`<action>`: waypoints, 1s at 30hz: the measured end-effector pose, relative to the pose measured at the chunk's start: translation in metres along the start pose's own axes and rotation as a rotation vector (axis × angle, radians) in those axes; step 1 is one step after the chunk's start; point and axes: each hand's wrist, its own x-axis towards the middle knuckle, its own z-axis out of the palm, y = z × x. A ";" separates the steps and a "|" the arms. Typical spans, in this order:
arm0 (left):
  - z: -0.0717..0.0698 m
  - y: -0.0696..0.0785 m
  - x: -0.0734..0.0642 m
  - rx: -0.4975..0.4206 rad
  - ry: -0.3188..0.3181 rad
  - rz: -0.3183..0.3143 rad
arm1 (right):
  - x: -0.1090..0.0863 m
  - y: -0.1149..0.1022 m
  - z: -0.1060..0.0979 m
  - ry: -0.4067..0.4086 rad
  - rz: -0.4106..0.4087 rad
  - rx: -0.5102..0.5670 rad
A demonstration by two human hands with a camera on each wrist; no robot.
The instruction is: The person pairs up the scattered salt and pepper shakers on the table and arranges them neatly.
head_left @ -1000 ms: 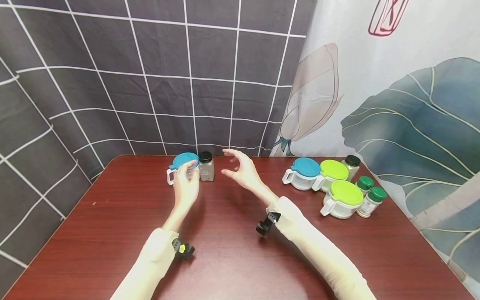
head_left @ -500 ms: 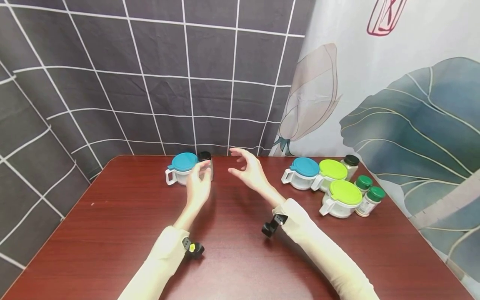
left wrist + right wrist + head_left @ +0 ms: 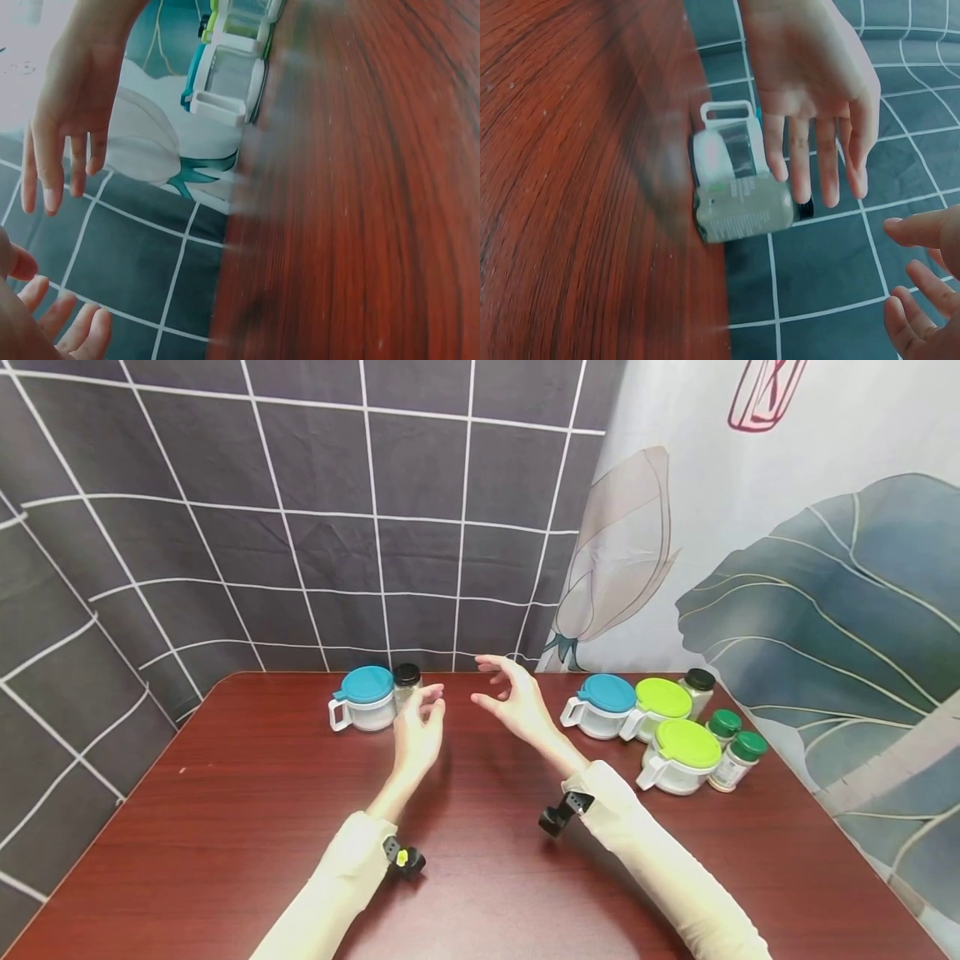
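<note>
I seem between grips: left hand [image 3: 417,735] and right hand [image 3: 519,699] empty, fingers [image 3: 800,157] loosely spread. The black-capped jar [image 3: 742,210] stands beside a blue-lidded pot [image 3: 367,698], beyond my left hand; grasping it calls for reaching forward.

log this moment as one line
left hand: empty, near black-capped bottle | right hand: empty, above table | blue-lidded jar: upright beside that bottle

Head view: high at 6 o'clock, facing 12, tipped down. Wrist views: low, close; left faces 1, right 11; both share left hand [image 3: 814,94], right hand [image 3: 79,105].
</note>
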 end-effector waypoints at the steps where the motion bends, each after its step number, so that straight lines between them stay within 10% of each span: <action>1: 0.001 0.000 -0.001 0.005 -0.003 -0.005 | -0.001 0.001 -0.001 0.001 0.000 -0.001; 30: 0.035 0.008 -0.016 -0.083 -0.191 -0.002 | -0.023 -0.005 -0.046 0.019 0.036 -0.015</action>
